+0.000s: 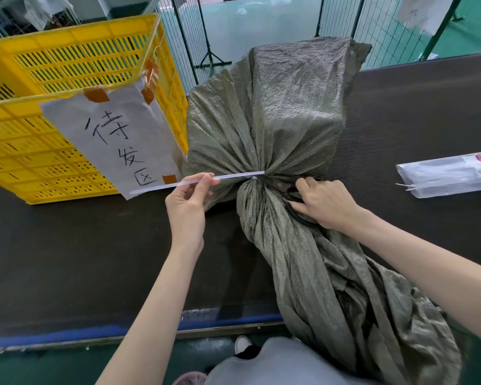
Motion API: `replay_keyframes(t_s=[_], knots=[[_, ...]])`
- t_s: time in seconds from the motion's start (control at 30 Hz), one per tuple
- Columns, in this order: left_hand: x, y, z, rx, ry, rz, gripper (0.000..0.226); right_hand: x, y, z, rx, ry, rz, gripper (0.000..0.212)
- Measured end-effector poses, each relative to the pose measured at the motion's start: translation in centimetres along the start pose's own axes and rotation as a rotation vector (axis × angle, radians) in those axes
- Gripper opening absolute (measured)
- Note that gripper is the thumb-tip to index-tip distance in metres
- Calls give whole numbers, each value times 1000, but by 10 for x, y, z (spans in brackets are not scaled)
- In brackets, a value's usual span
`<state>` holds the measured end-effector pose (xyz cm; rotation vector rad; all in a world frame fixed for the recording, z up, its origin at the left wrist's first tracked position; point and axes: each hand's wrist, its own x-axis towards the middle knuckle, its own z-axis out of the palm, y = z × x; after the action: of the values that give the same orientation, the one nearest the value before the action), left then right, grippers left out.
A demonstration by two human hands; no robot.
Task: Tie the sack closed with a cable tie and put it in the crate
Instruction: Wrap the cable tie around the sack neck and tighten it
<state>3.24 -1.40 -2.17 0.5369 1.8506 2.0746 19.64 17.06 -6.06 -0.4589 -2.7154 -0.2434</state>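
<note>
While the olive-green woven sack (275,129) lies at frame centre on the dark worktop (81,245), its gathered neck is gripped by the right hand (324,202), fingers closed around black scissors (295,201); the translucent white cable tie (195,180) is pinched by the left hand (188,209), beside the yellow perforated plastic crate (39,107).

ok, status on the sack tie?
Left hand pinching cable tie tail, pulled left. Right hand holding scissors at sack neck. Neck cinched, tail untrimmed. Yellow crate left of sack, nothing between.
</note>
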Motion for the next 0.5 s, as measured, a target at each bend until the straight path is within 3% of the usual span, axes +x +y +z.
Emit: replay_keyframes(t_s=[0.17, 0.33, 0.5], knots=[[-7, -11, -7, -19, 11, -69, 15, -19, 2, 4, 102, 27, 135, 48], [-21, -24, -4, -40, -12, -134, 15, -60, 8, 7, 299, 93, 403, 48], [-37, -30, 17, -84, -89, -199, 15, -91, 25, 11, 329, 17, 730, 40]])
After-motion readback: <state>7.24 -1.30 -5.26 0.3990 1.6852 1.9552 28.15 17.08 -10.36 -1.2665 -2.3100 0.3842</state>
